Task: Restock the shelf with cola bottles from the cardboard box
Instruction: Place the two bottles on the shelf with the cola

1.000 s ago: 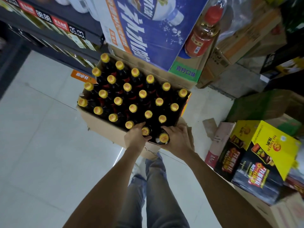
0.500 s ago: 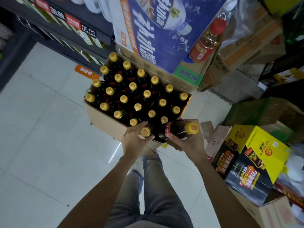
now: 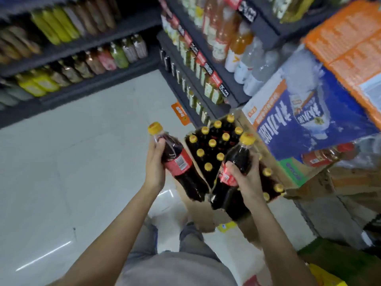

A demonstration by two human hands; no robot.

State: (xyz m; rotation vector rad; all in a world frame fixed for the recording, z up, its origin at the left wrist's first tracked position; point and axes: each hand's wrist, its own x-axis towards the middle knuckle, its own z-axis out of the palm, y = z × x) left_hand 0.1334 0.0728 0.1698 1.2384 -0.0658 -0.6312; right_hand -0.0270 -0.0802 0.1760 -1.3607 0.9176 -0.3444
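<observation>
Head view, the only one. Left hand [image 3: 154, 168] wrapped round the upper body of a cola bottle [image 3: 181, 162], thumb up near the shoulder, fingers curled behind and mostly hidden. Long axis tilted, yellow cap at about 11 o'clock, base at about 5 o'clock. Right hand [image 3: 246, 178] clamped on a second cola bottle [image 3: 233, 172] across its red label, thumb on the front, fingers folded round the far side. Cap toward 1 o'clock, base toward 7 o'clock. Bases nearly meeting low in the middle, caps splayed apart in a V.

Both bottles lifted free and held over the near part of the cardboard box [image 3: 243, 124], its remaining yellow caps packed in rows between and behind the two hands.

Shelving [image 3: 198, 83] at 12 to 1 o'clock from the hands, just beyond the box's far corner; another run of shelves at 10 to 11 o'clock across the pale floor [image 3: 72, 162]. Blurred throughout, so no telling which tier has a gap for cola.

Likely turning point: left-hand bottle nearer the open aisle, probably first to reach a shelf to the left; right-hand bottle nearer the 1 o'clock shelving. Either way, both tilted axes probably needing to be brought upright, caps up, before setting down.
</observation>
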